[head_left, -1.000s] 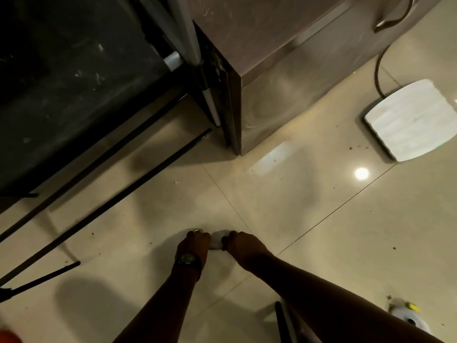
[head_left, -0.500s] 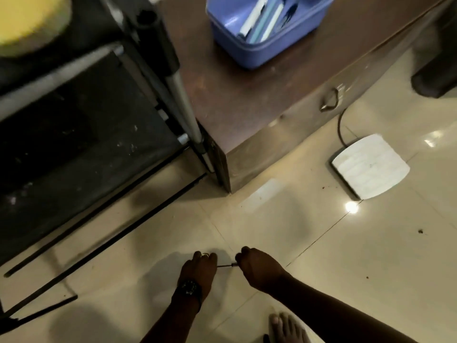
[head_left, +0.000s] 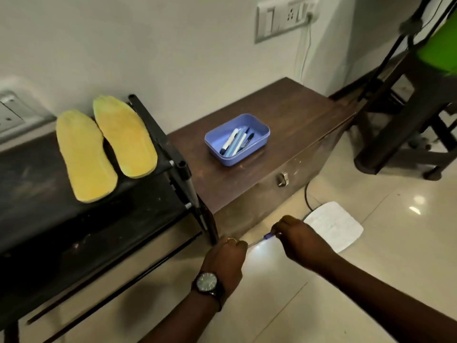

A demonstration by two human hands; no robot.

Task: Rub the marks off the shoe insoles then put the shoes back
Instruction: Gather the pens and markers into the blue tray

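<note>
Two yellow insoles [head_left: 105, 147] lie side by side on top of a black rack [head_left: 49, 219] at the left. Low in front of the brown trunk [head_left: 284, 134], both my hands hold a thin pen-like item [head_left: 259, 241] between them. My left hand [head_left: 225, 258], with a watch on its wrist, grips one end in a fist. My right hand [head_left: 294, 240] pinches the other end at its small blue tip [head_left: 268, 235]. No shoes are in view.
A blue tray [head_left: 257, 142] with several pens sits on the trunk. A white flat pad [head_left: 333, 226] with a cable lies on the tiled floor to the right. A dark chair [head_left: 408, 125] stands at the far right, and a wall socket [head_left: 286, 18] is above.
The view has swung up from the floor to the rack top and trunk. My hands have risen off the floor and drawn slightly apart, with the thin item now visible between them.
</note>
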